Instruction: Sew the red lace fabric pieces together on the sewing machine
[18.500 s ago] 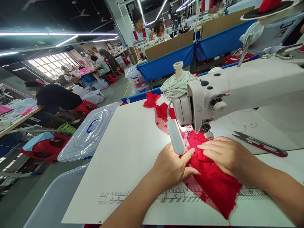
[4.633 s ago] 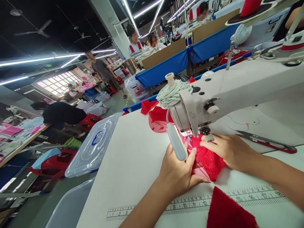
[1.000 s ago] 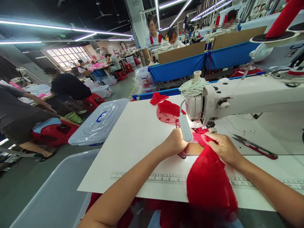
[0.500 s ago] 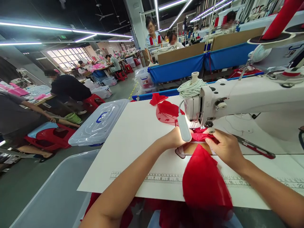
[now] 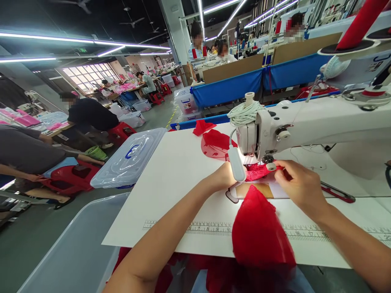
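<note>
A strip of red lace fabric (image 5: pixel 256 172) lies under the head of a white sewing machine (image 5: pixel 305 120). My left hand (image 5: pixel 225 176) is at the strip's left end, closed on it, its fingertips mostly hidden behind a small white lamp (image 5: pixel 237 163). Pinched between the thumb and fingers of my right hand (image 5: pixel 297 181) is the strip's right end, just right of the needle area. A larger red fabric piece (image 5: pixel 261 232) hangs over the table's front edge, below the strip.
Sheer red pieces (image 5: pixel 214 143) lie behind the machine head on the white table (image 5: pixel 165 175), which has a printed ruler. Dark-and-red scissors or snips (image 5: pixel 337 192) rest at right. A clear lid (image 5: pixel 131 156) and plastic bin (image 5: pixel 79 240) stand left. Other people sit farther off.
My right hand has shifted right and turned, now pinching the strip's far end and stretching it out. My left hand stays about where it was.
</note>
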### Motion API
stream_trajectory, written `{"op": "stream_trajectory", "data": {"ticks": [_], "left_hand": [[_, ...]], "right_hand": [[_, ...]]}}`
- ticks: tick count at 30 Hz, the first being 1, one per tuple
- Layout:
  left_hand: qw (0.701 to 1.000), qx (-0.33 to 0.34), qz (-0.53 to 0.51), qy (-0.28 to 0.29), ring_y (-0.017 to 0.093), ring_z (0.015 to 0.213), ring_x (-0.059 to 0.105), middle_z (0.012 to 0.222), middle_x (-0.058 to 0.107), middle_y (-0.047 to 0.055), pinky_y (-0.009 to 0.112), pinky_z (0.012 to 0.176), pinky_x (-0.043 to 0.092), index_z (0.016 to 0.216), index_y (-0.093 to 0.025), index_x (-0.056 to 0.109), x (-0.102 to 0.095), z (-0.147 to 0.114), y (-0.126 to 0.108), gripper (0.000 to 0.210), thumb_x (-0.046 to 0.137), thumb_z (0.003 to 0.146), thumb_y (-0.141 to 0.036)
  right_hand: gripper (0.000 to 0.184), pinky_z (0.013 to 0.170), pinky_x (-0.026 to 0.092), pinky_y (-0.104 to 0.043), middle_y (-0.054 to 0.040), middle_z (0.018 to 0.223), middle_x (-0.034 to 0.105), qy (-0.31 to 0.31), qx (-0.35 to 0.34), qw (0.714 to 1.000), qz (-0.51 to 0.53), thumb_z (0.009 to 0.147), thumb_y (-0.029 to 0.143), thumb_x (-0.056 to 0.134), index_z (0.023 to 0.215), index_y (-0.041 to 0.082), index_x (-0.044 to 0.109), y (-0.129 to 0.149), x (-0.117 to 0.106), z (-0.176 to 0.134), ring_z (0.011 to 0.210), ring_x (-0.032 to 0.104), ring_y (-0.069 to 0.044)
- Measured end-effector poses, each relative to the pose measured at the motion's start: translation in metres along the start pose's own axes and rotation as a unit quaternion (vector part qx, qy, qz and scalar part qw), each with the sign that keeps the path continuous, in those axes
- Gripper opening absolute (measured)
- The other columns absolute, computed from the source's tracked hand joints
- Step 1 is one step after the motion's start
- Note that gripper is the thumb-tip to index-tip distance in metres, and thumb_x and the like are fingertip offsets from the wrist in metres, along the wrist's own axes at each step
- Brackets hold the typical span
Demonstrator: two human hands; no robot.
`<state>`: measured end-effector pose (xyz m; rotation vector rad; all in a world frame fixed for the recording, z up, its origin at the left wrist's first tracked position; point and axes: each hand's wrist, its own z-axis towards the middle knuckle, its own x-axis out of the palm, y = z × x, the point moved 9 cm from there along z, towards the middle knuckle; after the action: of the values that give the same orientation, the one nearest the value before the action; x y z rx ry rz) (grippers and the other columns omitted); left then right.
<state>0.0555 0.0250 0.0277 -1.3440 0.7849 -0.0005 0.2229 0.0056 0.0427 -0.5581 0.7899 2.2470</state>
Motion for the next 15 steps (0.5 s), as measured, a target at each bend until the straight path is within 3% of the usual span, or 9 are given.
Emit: {"op": "stream_trajectory", "data": {"ticks": [4, 7, 11, 15], "left_hand": [[0.999, 0.007, 0.021, 0.028, 0.011, 0.064, 0.037, 0.062, 0.041, -0.005, 0.025, 0.06, 0.033, 0.057, -0.019, 0.039, 0.0, 0.001, -0.005, 0.028, 0.059, 0.076, -0.016], [0.998, 0.009, 0.048, 0.037, 0.011, 0.061, 0.038, 0.06, 0.041, -0.005, 0.025, 0.058, 0.034, 0.057, -0.02, 0.038, 0.002, -0.002, -0.011, 0.033, 0.062, 0.078, -0.019], [0.994, 0.003, 0.109, -0.012, 0.011, 0.06, 0.044, 0.063, 0.047, -0.005, 0.024, 0.057, 0.036, 0.063, -0.019, 0.045, 0.005, -0.011, -0.012, 0.026, 0.064, 0.081, -0.021], [0.976, 0.007, 0.2, -0.084, 0.013, 0.062, 0.045, 0.062, 0.047, -0.004, 0.025, 0.057, 0.034, 0.063, -0.02, 0.046, 0.011, -0.016, -0.008, 0.028, 0.066, 0.082, -0.023]], "right_hand": [[0.021, 0.054, 0.05, -0.026, 0.0034, 0.072, 0.069, -0.03, 0.036, 0.995, 0.09, 0.084, 0.008, 0.049, 0.087, 0.026, 0.061, -0.002, -0.011, 0.004, 0.058, 0.068, -0.015], [0.02, 0.061, 0.053, -0.026, 0.0008, 0.082, 0.069, -0.021, 0.002, 0.994, 0.105, 0.082, 0.007, 0.048, 0.083, 0.025, 0.057, 0.003, -0.011, 0.006, 0.07, 0.069, -0.016], [0.021, 0.067, 0.055, -0.028, -0.0035, 0.092, 0.066, 0.017, -0.086, 0.993, 0.083, 0.082, 0.008, 0.049, 0.094, 0.025, 0.054, 0.018, -0.003, 0.004, 0.084, 0.067, -0.019], [0.026, 0.064, 0.053, -0.027, -0.0018, 0.085, 0.061, 0.022, -0.093, 0.992, 0.083, 0.083, 0.008, 0.052, 0.103, 0.025, 0.052, 0.018, -0.001, 0.003, 0.075, 0.063, -0.018]]}}
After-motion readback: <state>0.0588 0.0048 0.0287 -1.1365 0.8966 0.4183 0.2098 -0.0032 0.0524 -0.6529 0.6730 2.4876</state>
